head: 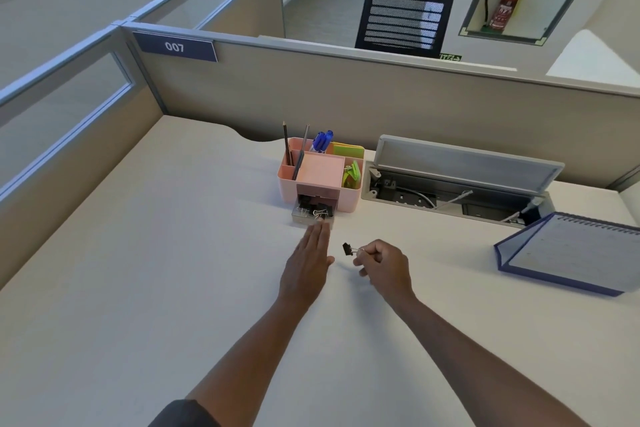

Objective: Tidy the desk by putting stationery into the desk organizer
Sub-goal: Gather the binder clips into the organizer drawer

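Observation:
A pink desk organizer (287, 184) stands on the desk, holding pencils (286, 144), blue pens (322, 140), sticky notes (348, 150) and a green item. Its small drawer (297, 215) is pulled out at the front and holds black binder clips (313, 209). My left hand (308, 260) lies flat with straight fingers, the fingertips touching the drawer's front edge. My right hand (382, 265) pinches the wire handle of one black binder clip (347, 249) just right of the left hand, a little above the desk.
An open cable tray (450, 198) with wires and its raised lid sits right of the organizer. A spiral notebook (568, 253) with a blue cover lies at the right. Partition walls close the desk at the back and left.

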